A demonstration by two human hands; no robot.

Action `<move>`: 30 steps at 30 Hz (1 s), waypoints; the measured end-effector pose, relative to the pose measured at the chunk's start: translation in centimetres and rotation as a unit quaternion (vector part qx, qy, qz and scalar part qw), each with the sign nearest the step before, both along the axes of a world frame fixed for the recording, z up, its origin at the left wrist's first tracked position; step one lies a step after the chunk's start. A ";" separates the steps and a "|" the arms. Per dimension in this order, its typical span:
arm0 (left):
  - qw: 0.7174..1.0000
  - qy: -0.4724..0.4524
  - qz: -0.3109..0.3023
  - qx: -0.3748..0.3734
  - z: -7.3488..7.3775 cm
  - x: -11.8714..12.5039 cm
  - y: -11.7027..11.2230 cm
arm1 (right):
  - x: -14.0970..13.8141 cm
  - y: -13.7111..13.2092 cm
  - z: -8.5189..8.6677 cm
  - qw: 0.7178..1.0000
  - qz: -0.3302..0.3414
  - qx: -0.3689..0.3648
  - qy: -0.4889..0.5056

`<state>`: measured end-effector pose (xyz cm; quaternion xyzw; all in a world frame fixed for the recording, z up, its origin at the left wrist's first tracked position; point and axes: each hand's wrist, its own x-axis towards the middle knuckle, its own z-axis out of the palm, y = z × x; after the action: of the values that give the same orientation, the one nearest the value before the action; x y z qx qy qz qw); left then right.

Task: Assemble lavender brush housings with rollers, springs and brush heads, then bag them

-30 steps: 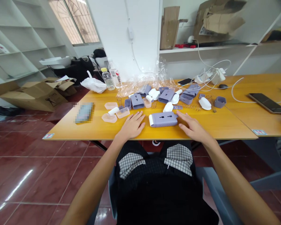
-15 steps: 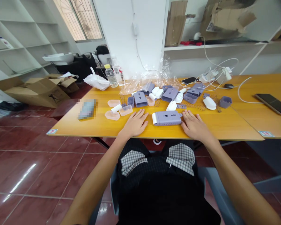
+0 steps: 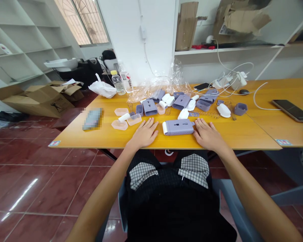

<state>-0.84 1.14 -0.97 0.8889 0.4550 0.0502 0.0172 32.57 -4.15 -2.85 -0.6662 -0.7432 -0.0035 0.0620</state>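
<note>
Our left hand (image 3: 144, 133) is flat on the table (image 3: 242, 136), palm down, fingers spread, holding nothing. Our right hand (image 3: 207, 135) is the same: flat, open, nothing gripped. Its fingertips sit at the right end of the purple unit (image 3: 178, 127); we can't tell if they touch or stop just short.

The unit lies on its side between our hands, near the table's front edge. Its white end cap points toward the left hand, which is clear of it.

Just beyond the left hand are clear trays (image 3: 119, 125) and a white cylinder (image 3: 124, 117). Behind the unit are loose purple housings (image 3: 149, 107), white caps (image 3: 183, 114) and springs (image 3: 209, 114), all apart from both hands.

Further back are crumpled plastic wrap (image 3: 156, 85), a water bottle (image 3: 118, 83) and a white bag (image 3: 102, 89). A phone (image 3: 291, 110) lies face down, far right, well apart from everything else.
</note>
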 end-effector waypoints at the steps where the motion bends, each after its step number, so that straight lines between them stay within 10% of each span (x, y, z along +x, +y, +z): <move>1: 1.000 -0.004 -0.002 0.001 -0.1 -0.1 0.1 | 0.0 0.0 -0.1 1.000 0.001 0.001 0.001; 23: 0.999 -0.028 0.008 0.028 0.4 0.2 -0.3 | 0.0 0.1 -0.2 1.000 0.006 0.017 0.010; 30: 0.966 -0.073 0.167 0.181 2.5 -1.3 0.1 | 0.2 0.1 -0.4 1.000 0.014 0.019 0.010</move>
<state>-2.09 1.25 1.54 0.7823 0.5781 0.1989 -0.1196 32.77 -4.02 -3.22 -0.6546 -0.7514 -0.0100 0.0826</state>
